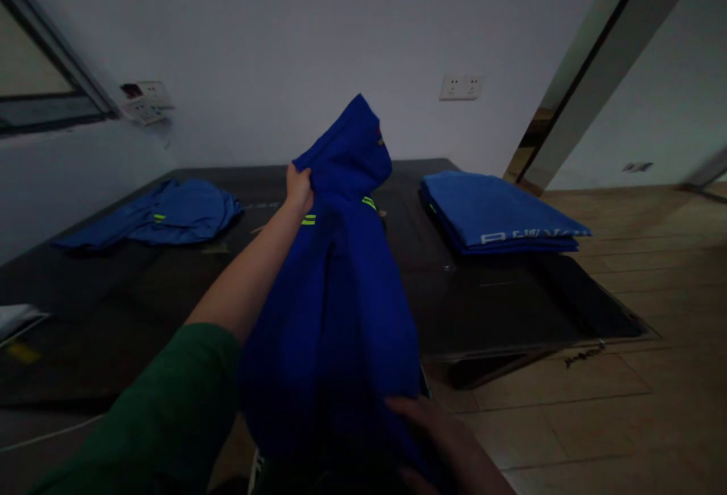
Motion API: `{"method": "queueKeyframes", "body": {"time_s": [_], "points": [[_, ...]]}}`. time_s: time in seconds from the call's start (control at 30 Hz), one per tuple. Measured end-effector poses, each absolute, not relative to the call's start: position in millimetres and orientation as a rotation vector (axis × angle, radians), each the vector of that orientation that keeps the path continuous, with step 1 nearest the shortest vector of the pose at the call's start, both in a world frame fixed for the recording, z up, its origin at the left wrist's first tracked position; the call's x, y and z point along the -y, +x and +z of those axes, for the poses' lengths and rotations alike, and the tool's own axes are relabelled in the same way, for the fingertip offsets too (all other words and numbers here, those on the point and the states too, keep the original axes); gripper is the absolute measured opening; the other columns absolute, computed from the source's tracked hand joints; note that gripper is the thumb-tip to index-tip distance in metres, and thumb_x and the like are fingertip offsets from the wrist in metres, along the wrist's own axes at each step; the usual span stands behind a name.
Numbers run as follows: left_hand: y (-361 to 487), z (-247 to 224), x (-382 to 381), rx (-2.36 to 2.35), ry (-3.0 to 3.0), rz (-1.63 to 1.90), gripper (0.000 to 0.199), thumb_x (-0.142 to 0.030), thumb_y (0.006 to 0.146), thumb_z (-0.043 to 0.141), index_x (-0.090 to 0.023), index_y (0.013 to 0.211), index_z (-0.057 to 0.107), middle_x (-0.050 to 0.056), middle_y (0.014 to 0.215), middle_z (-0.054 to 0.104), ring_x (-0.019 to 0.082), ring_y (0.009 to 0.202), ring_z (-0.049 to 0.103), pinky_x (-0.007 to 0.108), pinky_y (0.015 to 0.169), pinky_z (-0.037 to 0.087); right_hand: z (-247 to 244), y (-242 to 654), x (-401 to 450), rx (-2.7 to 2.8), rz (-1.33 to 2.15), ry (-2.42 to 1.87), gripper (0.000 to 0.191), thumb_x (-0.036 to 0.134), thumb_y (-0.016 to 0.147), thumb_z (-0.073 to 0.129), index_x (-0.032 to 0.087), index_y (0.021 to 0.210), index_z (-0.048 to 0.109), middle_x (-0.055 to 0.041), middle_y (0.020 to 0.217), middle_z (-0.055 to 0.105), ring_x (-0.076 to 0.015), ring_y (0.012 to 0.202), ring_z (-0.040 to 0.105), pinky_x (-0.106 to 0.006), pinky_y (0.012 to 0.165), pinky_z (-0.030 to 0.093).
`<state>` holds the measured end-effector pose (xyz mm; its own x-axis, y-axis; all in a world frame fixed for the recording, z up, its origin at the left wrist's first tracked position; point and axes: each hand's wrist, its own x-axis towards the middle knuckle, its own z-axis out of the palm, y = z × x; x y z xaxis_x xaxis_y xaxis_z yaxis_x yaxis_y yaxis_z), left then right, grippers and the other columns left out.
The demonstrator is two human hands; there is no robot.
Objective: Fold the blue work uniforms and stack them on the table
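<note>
Blue work garment (363, 283) is pinched at upper centre by left hand (299, 191), long axis directed to bottom centre, against right hand (440, 428), whose closure cannot be told.

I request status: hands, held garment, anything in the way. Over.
Left hand gripping garment near top; right hand low on it, grip unclear. Upper end raised. No obstruction seen; folded stack apart, to the right.

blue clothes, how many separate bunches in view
3: the held garment, a loose garment on the table at left, and a folded stack at right, which may hide more pieces.
</note>
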<state>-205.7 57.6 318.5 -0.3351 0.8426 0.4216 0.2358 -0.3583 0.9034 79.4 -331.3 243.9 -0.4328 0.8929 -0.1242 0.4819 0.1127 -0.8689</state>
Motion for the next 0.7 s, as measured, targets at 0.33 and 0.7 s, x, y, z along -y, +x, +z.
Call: {"method": "queueKeyframes", "body": {"time_s": [0.33, 0.7], "points": [[-277.3, 222.7, 24.6, -1.732, 1.407, 1.325, 0.042, -0.004, 0.076, 0.049, -0.017, 0.115, 0.059, 0.011, 0.115, 0.061, 0.017, 0.082, 0.067, 0.036, 0.068, 0.062, 201.9, 22.2, 320.4, 2.322, 1.128, -1.347, 0.073, 0.006, 0.073, 0.05, 0.027, 0.142, 0.045, -0.011, 0.139, 0.052, -0.0261, 0.121, 0.056, -0.039, 0.101, 0.046], [-281.7, 223.4, 12.5, -1.861, 1.743, 0.994, 0.036, -0.01, 0.076, 0.059, -0.015, 0.11, 0.066, 0.009, 0.123, 0.063, 0.026, 0.121, 0.054, 0.039, 0.11, 0.036, 183.7, 14.1, 327.7, 1.9, 0.399, -1.124, 0.023, 0.019, 0.087, 0.048, 0.022, 0.107, 0.059, -0.0046, 0.086, 0.066, -0.0145, 0.068, 0.062, -0.024, 0.06, 0.05]]}}
